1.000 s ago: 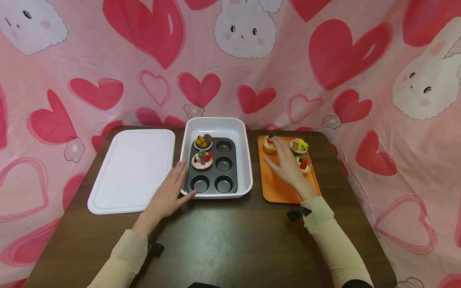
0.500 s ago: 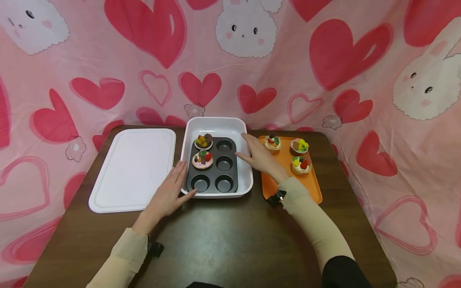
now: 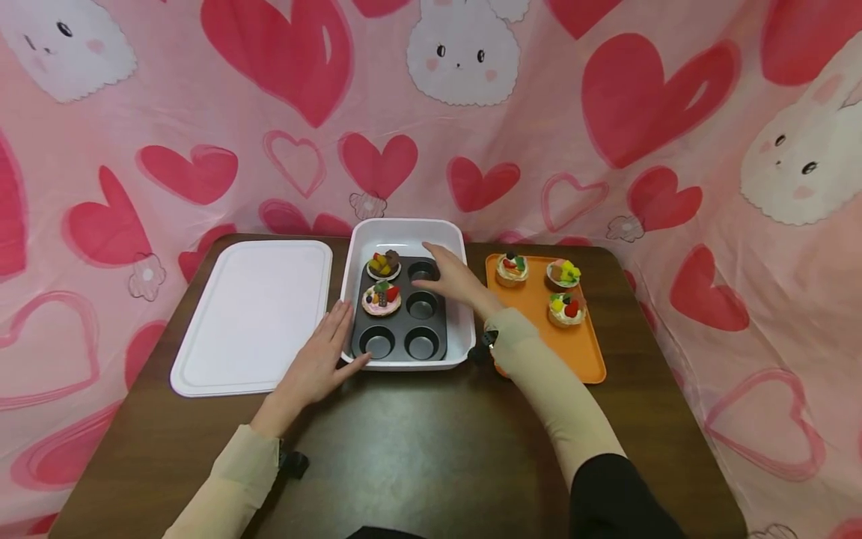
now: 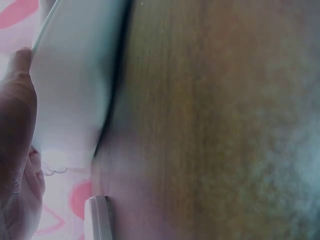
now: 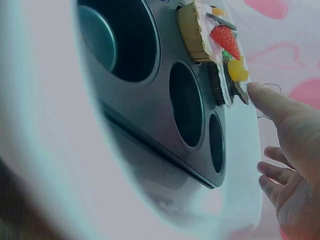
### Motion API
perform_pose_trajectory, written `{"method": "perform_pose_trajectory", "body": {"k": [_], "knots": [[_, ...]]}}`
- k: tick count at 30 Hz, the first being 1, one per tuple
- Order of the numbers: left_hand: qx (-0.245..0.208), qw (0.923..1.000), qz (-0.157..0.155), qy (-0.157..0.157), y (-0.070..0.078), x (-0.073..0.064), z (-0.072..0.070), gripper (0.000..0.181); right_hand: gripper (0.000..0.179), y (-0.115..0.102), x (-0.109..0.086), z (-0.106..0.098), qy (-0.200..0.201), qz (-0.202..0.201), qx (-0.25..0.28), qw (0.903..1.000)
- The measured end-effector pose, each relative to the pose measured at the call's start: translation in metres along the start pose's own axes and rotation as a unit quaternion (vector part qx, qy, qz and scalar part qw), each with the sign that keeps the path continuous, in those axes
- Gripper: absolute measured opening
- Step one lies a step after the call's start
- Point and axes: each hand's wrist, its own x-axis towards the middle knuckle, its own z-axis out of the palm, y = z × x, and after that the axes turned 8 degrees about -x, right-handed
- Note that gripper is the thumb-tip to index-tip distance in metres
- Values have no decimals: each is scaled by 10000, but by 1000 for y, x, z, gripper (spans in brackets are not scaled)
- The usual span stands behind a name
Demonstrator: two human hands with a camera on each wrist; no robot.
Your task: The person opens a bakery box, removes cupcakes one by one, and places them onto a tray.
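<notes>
My left hand (image 3: 311, 368) rests on the near left rim of a white rectangular tub (image 3: 465, 335), fingers straight along the side, thumb across the front edge. Inside the tub lies a dark muffin tin (image 3: 399, 329). Its left column bears a chocolate tart with yellow fruit (image 3: 384, 264) at the back and a pink-cream strawberry tart (image 3: 381, 299) in the middle. Over the tin's right column hovers my right hand (image 3: 461, 283), thumb and fingers spread apart with nothing between them. In the right wrist view, the hand (image 5: 295, 145) is past the tin, beside the tarts.
To the right lies an orange tray (image 3: 528, 352) with three fruit tarts: one at back left (image 3: 512, 270), one at back right (image 3: 563, 275), one in front (image 3: 566, 310). A white flat lid (image 3: 252, 318) lies left of the tub. A patterned pink cloth hangs behind the table.
My right hand has travelled left, from above the orange tray to over the muffin tin, carrying nothing. My left hand stays on the tub's rim.
</notes>
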Motion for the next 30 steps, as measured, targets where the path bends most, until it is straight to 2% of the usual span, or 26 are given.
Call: {"method": "perform_pose_trajectory", "body": {"k": [5, 13, 19, 25, 30], "knots": [[-11, 10000, -10, 16, -1, 0, 1, 107, 93, -2, 11, 7, 41, 71, 130, 9999], [-50, 10000, 19, 49, -2, 0, 2, 107, 89, -8, 22, 5, -91, 180, 13, 9998], [-129, 9999, -15, 68, -2, 0, 3, 106, 87, -16, 30, 6, -54, 158, 173, 9997], [-129, 9998, 31, 120, 0, 1, 4, 103, 95, -28, 37, 10, 57, 641, 531, 9965], [-99, 9998, 41, 145, 0, 0, 3, 103, 109, -41, 49, 21, 209, 1071, 392, 9933]]}}
